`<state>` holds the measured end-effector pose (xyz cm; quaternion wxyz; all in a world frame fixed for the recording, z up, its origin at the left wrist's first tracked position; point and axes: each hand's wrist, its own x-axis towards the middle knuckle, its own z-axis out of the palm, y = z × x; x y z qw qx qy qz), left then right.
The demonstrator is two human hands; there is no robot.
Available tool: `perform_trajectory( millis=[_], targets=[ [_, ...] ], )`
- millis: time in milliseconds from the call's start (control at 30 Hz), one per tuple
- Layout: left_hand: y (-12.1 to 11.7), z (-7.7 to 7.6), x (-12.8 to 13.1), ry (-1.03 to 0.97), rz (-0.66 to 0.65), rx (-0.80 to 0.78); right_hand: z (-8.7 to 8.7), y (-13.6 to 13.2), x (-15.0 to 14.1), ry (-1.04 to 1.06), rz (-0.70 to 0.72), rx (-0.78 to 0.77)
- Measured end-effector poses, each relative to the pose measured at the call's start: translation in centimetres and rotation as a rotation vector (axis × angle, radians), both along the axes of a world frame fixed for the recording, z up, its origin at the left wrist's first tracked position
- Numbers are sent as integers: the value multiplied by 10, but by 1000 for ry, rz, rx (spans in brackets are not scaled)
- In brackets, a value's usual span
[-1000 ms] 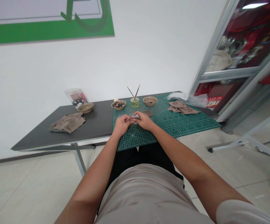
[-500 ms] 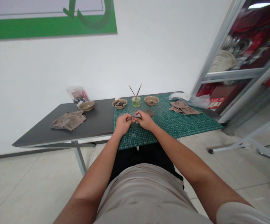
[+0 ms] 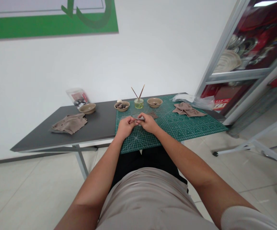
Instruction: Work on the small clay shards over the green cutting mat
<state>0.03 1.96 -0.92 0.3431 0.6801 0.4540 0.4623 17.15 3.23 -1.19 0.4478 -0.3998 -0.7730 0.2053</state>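
Reference all positions to the green rectangular gridded cutting mat (image 3: 188,129) on the dark grey table (image 3: 102,121). The small grey-brown soft-looking piece (image 3: 141,118) is above the mat's near left part, held between the fingers of the left hand (image 3: 125,127) and right hand (image 3: 150,123). Each grip is closed on it. Since the preceding view, only slight finger motion is discernible; the surrounding layout is unchanged, which suggests handling is confined to this piece. Count: three round brown bowls, one left of the mat (image 3: 87,110), one with dark lumps at its far left corner (image 3: 122,110), one along its far edge (image 3: 154,105); one clear glass jar (image 3: 138,104) with two slender brown sticks (image 3: 141,92), between the latter bowls; two large brown cloths, one left of the mat (image 3: 72,123), one on its right part (image 3: 188,110); one flat brown scrap (image 3: 153,114) on the mat, just beyond the right hand.
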Motion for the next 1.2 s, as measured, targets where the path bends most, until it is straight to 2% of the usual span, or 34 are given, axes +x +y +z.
perform_trajectory(
  millis=[233,467,667,1000,1200],
  targets=[
    [2,-1,-1,-30,-7,1,-1,2,-1,-16,43,20],
    [1,-3,0,16,16,47,-1,0,1,10,-13,39],
    [-1,3,0,35,3,12,-2,3,0,-20,27,27],
    [-6,4,3,43,40,74,-2,-1,0,27,-46,66],
    [-1,0,3,-56,16,53,-1,-3,-1,41,-85,116]
  ],
)
